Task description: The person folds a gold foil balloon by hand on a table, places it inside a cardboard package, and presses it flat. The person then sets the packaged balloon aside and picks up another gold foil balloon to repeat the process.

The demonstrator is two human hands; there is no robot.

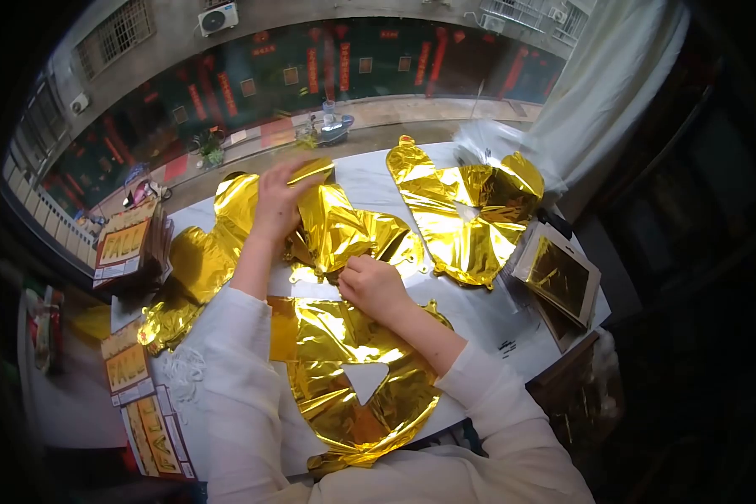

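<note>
Several flat gold foil balloons lie on a white marbled table. My left hand [279, 202] is at the upper middle, its fingers closed on the top of a crumpled gold foil sheet [332, 220]. At the lower edge of that same sheet, my right hand [371, 287] has its fingers curled in a pinch on the foil. Under my right forearm, nearest my body, lies a large foil balloon [328, 395] with a triangular hole. Another foil piece [200, 262] spreads out left of my left arm. The fingertips of my right hand are partly hidden.
A foil balloon [470, 244] lies at the back right, beside clear plastic [500, 143]. Packaged foil [556, 275] sits at the right edge. Printed "FALL" packets [126, 244] are stacked at the left, with more cards [155, 437] below and white string [183, 371] nearby.
</note>
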